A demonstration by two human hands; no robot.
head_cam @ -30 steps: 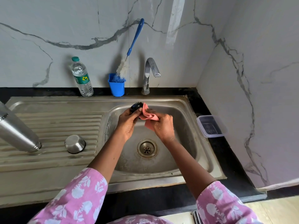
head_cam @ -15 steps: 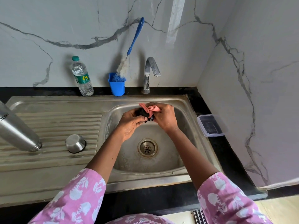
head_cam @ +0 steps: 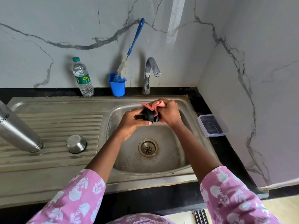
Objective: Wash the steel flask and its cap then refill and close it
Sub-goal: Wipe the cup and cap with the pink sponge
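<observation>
Marble-veined wall panels are noted behind and to the right of a black desk (head_cam: 226, 156), into which a steel sink (head_cam: 191, 111) is set.

Over the basin, on the far side of the drain (head_cam: 148, 147), a black cap (head_cam: 149, 117) is held between both hands.
- Left hand (head_cam: 133, 121): the grip is curled round the left side of the cap, with the thumb laid along its near edge.
- Right hand (head_cam: 169, 113): the grip is closed on a pink cloth (head_cam: 153, 105), which is pressed against the right and far sides of the cap. Folds of cloth are seen standing up above the fingers.
- Cap and cloth are in contact. Neither is seen touching the basin.

The steel flask (head_cam: 17, 130) is recorded at the far left on the ribbed drainboard (head_cam: 64, 123). It is tilted, with its neck end down on the ribs and its body running up and left out of frame. A small steel cup (head_cam: 76, 143) is placed upside down on the same ribs, near the flask's neck but apart from it.

Along the far edge, from left to right:
- a clear water bottle (head_cam: 82, 78), upright, with a green top
- a blue holder (head_cam: 117, 87) carrying a bottle brush (head_cam: 135, 41), whose blue handle is leaned on the wall
- a tap (head_cam: 151, 73), with its spout turned toward the basin

A lidded clear plastic container (head_cam: 210, 126) is noted on the desk just right of the sink. Pink floral sleeves (head_cam: 72, 199) are seen at the near edge.
</observation>
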